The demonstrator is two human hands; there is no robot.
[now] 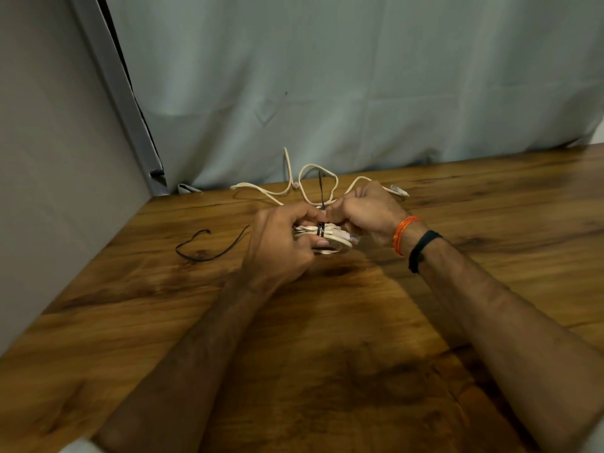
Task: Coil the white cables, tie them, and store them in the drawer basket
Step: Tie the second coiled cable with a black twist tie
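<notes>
Head view: left hand [281,243] curled round coiled white cable bundle [330,238], held just above brown wood-grain tabletop [327,322], mid-scene. Black zip tie [321,229] wrapped round bundle; its tail sticks up, far side. Right hand [366,209] w/ fingertips pinched at tie, touching left thumb. Clear plug at bundle's right end. 2nd loose white cable [307,184] sprawled behind hands, near pale curtain [359,76]. Spare thin black tie [209,245] lies left of hands, apart. Orange thread band + black band on right wrist.
</notes>
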